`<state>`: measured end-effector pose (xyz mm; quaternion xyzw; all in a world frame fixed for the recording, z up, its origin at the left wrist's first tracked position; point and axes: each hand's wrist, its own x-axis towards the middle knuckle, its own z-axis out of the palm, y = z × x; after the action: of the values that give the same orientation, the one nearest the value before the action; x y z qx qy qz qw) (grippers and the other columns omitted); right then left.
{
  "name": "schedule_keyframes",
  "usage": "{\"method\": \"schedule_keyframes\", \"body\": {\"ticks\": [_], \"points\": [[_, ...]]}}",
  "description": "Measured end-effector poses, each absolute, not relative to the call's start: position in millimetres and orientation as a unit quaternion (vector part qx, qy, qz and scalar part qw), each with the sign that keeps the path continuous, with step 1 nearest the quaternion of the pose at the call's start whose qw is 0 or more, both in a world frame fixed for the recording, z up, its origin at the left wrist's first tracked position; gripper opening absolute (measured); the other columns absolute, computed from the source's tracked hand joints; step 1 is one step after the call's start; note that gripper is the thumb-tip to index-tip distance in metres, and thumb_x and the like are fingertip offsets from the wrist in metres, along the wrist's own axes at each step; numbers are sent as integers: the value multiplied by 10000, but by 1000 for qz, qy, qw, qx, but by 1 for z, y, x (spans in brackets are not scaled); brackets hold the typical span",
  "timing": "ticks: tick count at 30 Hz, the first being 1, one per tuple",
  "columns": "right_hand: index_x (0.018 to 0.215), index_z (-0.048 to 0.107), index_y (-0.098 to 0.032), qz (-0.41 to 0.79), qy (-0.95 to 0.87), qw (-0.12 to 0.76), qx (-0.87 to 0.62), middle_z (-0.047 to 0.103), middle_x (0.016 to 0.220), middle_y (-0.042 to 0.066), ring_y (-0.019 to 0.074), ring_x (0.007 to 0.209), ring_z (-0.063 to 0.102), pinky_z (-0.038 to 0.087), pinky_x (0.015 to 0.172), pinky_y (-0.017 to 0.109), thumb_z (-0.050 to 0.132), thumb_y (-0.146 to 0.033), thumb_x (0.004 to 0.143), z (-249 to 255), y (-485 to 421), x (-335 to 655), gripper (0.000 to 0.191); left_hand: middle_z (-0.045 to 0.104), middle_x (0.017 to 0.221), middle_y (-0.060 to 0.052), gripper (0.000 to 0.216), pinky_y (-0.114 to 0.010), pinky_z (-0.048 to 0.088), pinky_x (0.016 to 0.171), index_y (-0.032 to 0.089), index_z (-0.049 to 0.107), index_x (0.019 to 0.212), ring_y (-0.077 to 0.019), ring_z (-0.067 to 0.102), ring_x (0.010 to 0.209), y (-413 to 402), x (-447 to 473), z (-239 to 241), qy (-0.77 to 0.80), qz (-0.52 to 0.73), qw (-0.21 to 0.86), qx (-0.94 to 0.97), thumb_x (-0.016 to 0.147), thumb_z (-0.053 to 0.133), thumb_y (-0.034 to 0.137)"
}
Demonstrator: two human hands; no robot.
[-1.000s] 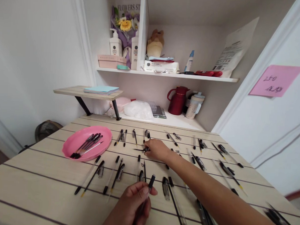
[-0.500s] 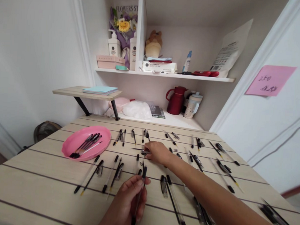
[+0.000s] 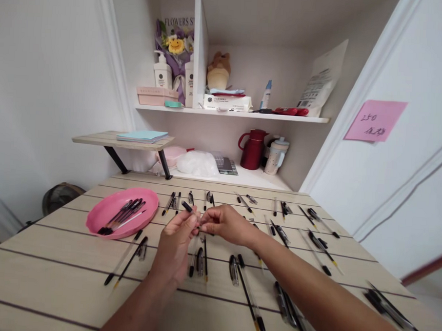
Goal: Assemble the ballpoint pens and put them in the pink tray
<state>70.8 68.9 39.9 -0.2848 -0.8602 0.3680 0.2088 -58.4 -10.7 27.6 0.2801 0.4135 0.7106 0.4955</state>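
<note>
Right of a pink dish [image 3: 104,207] holding black pens [image 3: 120,215], a person's left hand [image 3: 176,237] grasps a black-ended pen part [image 3: 187,206]. The right hand [image 3: 223,225], farther from the dish, meets its fingertips, fingers pinched; what they grip cannot be told. Loose pen pieces [image 3: 234,271] lie right of the dish on the striped table [image 3: 55,280].

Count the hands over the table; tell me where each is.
2: the left hand, holding a black-ended pen part, and the right hand, just to its right. No others show.
</note>
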Motion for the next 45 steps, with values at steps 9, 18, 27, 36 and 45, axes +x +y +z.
{"method": "schedule_keyframes", "body": {"ticks": [9, 18, 27, 36, 45], "points": [[789, 668, -166, -25, -919, 12, -394, 661, 853, 113, 216, 805, 590, 375, 647, 265, 501, -257, 767, 27, 100, 69, 192, 582, 1033, -55, 368, -207, 445, 652, 177, 589, 978, -131, 569, 831, -22, -84, 22, 465, 720, 437, 275, 628, 677, 248], [833, 666, -190, -18, -920, -13, -392, 666, 869, 88, 216, 828, 590, 380, 647, 255, 510, -218, 737, 9, 111, 63, 184, 611, 858, -14, 240, -205, 438, 618, 171, 613, 832, -118, 568, 747, -29, -97, 7, 486, 698, 448, 274, 615, 671, 258], [827, 660, -197, 18, -912, 42, -409, 667, 895, 66, 190, 854, 578, 364, 695, 253, 432, -185, 787, 21, 102, 81, 232, 609, 784, -28, 249, -208, 437, 582, 139, 613, 808, -127, 565, 705, -33, -102, 15, 492, 708, 414, 291, 591, 682, 238], [774, 639, -192, 48, -899, 45, -433, 657, 829, 67, 191, 784, 582, 345, 651, 258, 401, -218, 814, 39, 56, 96, 242, 656, 903, -55, 365, -251, 452, 662, 165, 603, 944, -183, 600, 797, -18, -198, 46, 632, 615, 231, 412, 611, 644, 308], [722, 599, -227, 133, -905, 85, -395, 633, 759, 23, 167, 710, 585, 351, 611, 248, 455, -261, 795, 40, -24, 99, 165, 680, 706, -133, 150, -331, 400, 624, 157, 638, 618, -298, 602, 724, 26, -271, 36, 851, 120, 75, 506, 475, 593, 157]]}}
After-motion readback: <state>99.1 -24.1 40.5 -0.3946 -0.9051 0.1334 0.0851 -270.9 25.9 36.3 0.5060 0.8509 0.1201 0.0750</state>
